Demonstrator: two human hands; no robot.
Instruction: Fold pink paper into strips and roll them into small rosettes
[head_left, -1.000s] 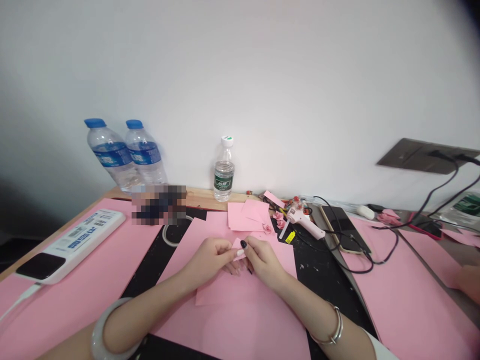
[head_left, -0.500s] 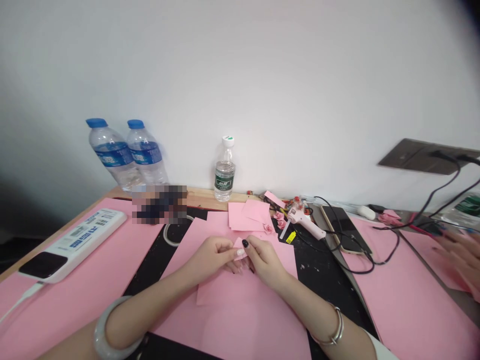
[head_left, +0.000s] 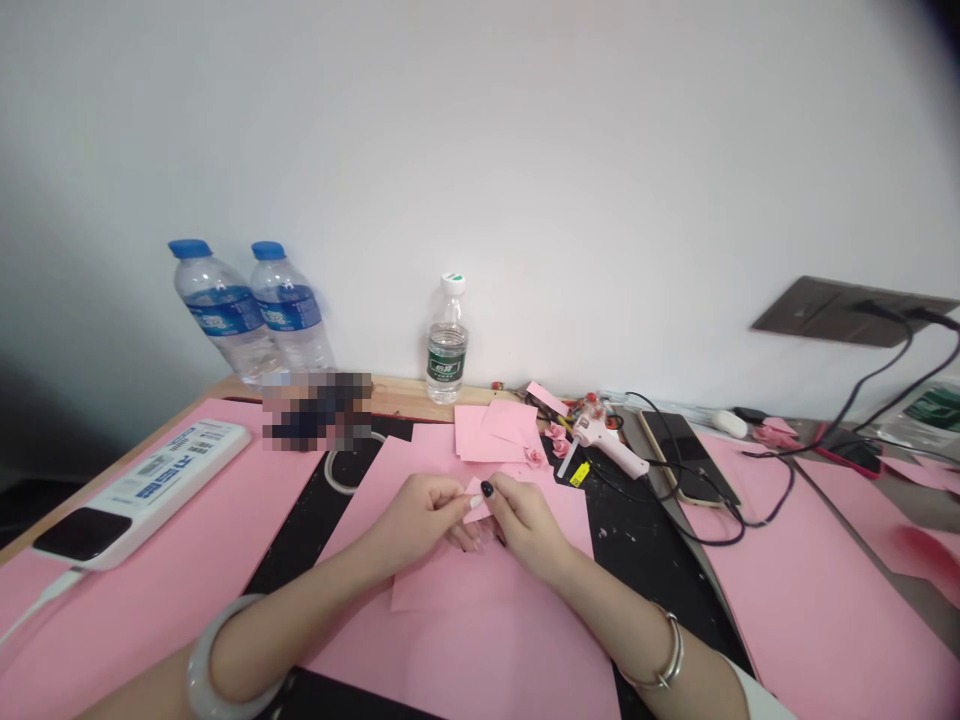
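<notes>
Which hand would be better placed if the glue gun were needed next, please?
Probably the right hand: it is nearer the glue gun, which lies on that side, whereas the left hand is farther away. Both hands hold the small pink paper, though.

Low passage over black desk strip (head_left: 296, 530) left of central pink sheet (head_left: 525, 650), between left forearm (head_left: 315, 593) and white ring (head_left: 328, 470). Right side: glue gun (head_left: 609, 447), looping black cable (head_left: 724, 543), phone (head_left: 694, 450) obstruct. Upright bottle (head_left: 447, 345) ahead.
</notes>
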